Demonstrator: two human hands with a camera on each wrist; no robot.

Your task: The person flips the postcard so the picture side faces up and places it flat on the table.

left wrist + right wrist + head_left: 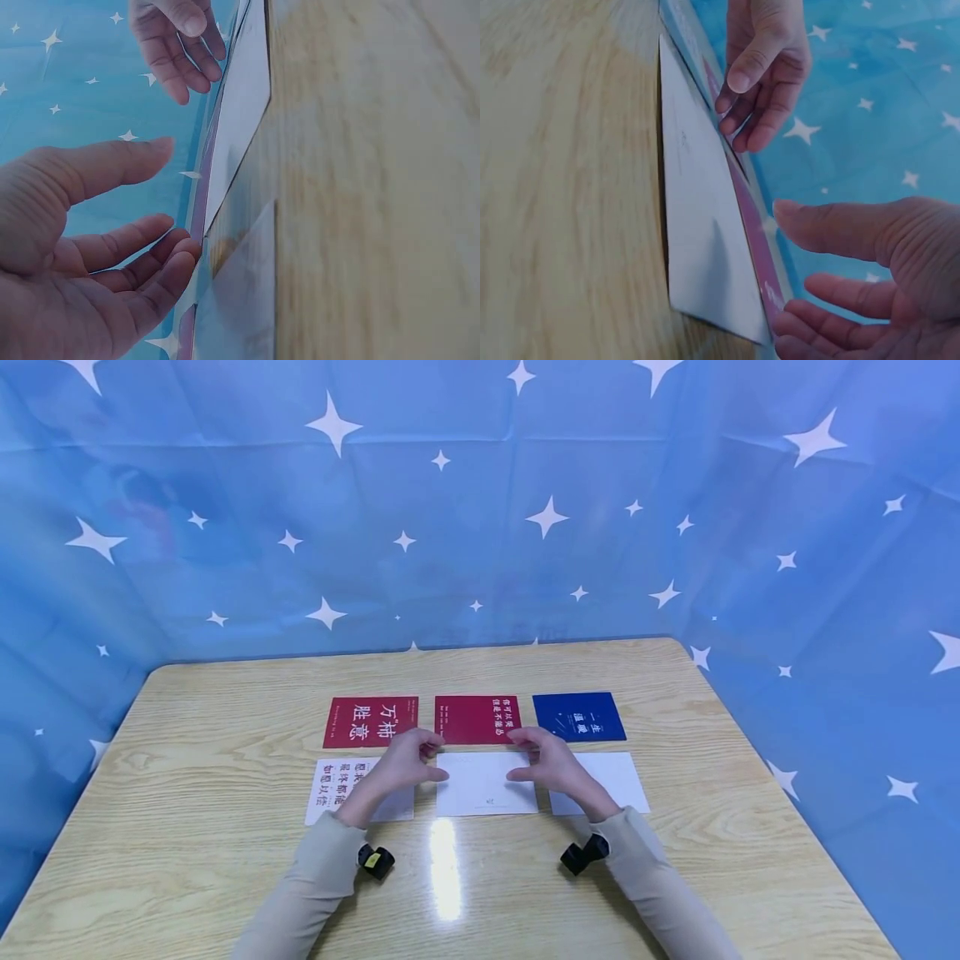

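Six-card layout aside, the white card (486, 787) in the middle of the near row lies flat on the table, a tiny mark near its lower edge. My left hand (403, 763) is over its left side and my right hand (555, 765) over its right side. Both hold nothing; thumbs stand apart from gently bent fingers. In the left wrist view, the left fingertips (187, 247) come close to the card's corner. The right wrist view shows the right fingertips (787, 322) by its edge. Just beyond lies a red card (468, 722) with white writing.
Another red card (341, 727) lies at the far left of the group, a blue card (581, 714) at the far right. Nearer are a white card with dark writing (326, 789) and a blank-looking white card (618, 781). A starry blue curtain (480, 527) hangs behind the wooden table (187, 793).
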